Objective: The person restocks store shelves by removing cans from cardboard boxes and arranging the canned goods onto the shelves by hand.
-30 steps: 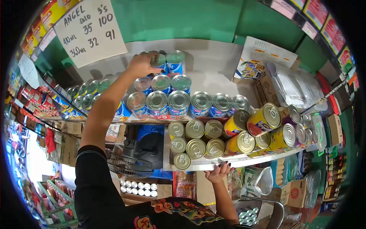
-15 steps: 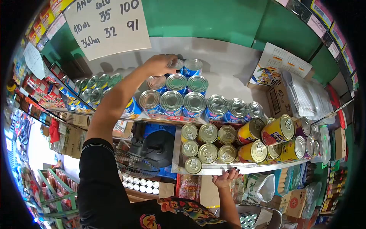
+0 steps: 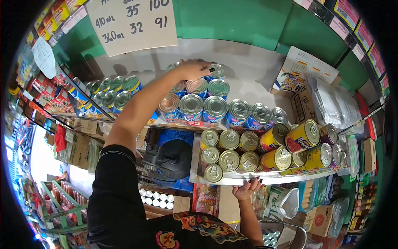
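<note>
Far left, red cans (image 3: 43,89) are stacked on a side rack; right of them, more cans (image 3: 110,98) stand in rows. Price sign (image 3: 134,27) hangs at the back, handwritten, top cut off by the frame. Below, white-topped cans (image 3: 156,199) sit in a box, with a black fan (image 3: 174,155) above them in view. Blue cans (image 3: 191,108) stand upright on the white back shelf (image 3: 251,79): six along the front, three behind, two more lids partly visible at the rear. Left hand (image 3: 195,69) is over that rear pair, one dark nail at the right lid; palm hides what's under it, can't tell if its grip has a can. Gold-lidded cans (image 3: 229,159) stand upright on the front shelf (image 3: 236,180). Right hand (image 3: 247,190) is at that shelf's front edge, fingertips up against it; can't tell how firm the grip is. Right of that, yellow cans (image 3: 277,159), some tilted. Behind them, a calendar (image 3: 311,68) leans by clear plastic packs (image 3: 331,106).
</note>
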A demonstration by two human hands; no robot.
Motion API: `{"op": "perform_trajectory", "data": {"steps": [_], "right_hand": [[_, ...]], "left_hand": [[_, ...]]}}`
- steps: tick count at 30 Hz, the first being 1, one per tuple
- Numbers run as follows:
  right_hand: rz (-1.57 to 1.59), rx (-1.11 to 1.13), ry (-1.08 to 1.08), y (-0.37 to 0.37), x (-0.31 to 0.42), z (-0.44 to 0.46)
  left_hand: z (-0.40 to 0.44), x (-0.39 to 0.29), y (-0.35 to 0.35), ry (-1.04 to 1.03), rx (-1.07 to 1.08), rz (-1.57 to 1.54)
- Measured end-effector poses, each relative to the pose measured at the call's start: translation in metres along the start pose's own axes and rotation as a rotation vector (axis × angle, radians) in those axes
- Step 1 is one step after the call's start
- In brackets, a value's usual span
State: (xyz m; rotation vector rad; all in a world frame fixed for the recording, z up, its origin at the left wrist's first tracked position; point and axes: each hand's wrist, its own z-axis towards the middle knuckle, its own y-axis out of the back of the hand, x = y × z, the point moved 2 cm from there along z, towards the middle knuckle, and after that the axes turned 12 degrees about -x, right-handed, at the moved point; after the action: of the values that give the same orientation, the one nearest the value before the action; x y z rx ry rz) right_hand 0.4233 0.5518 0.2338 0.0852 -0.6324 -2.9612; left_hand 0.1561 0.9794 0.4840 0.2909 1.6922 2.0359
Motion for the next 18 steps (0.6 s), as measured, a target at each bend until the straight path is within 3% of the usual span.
{"op": "perform_trajectory", "data": {"steps": [18], "right_hand": [[-0.035, -0.002, 0.027, 0.001, -0.001, 0.007]], "left_hand": [[-0.001, -0.01, -0.008, 0.008, -0.115, -0.074]]}}
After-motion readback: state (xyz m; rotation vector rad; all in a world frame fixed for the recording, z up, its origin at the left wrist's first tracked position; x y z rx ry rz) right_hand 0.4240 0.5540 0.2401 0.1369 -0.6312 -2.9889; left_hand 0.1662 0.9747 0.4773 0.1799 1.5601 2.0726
